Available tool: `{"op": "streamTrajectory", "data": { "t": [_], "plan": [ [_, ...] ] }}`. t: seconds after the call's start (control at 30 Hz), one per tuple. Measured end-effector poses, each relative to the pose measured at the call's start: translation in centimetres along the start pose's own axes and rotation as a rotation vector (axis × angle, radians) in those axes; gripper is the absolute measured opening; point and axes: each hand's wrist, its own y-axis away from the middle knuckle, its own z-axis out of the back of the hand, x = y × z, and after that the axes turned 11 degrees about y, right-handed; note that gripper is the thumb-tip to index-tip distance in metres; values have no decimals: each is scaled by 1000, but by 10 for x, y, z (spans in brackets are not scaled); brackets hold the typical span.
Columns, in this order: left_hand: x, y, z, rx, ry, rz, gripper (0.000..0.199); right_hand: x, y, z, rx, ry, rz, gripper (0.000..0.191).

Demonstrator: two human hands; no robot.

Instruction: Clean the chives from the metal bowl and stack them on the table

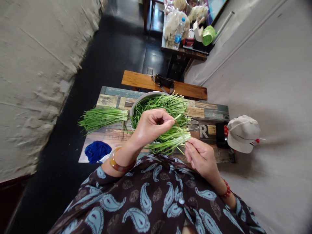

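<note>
My left hand (153,125) is closed in a pinch in front of the bowl. A pale green chive stalk (177,117) shows at its fingertips, with a thin brown strand hanging beside it. My right hand (201,158) has its fingers pressed together at the whitish cut ends of a bunch of chives (169,142), which points leftward. Behind both hands, a large metal bowl (133,109) is heaped with loose green chives (158,104). Another bunch of chives (104,117) lies on the table left of the bowl, leaves outward.
A crumpled blue cloth (97,151) lies on the patterned table (110,136) at front left. A pale cap (243,133) sits at the right end. Beyond are a wooden bench (141,79) with a black bag (164,81), and another table with a water bottle (179,34) and plastic bags.
</note>
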Motion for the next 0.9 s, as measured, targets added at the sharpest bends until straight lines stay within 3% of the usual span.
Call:
{"op": "streamTrajectory", "data": {
  "t": [0.27, 0.9],
  "plan": [
    [-3, 2, 6, 71, 156, 149, 19, 3, -3, 4, 26, 37, 35, 38],
    [-1, 6, 9, 63, 218, 111, 25, 6, -2, 0, 37, 24, 53, 31]
  ]
}}
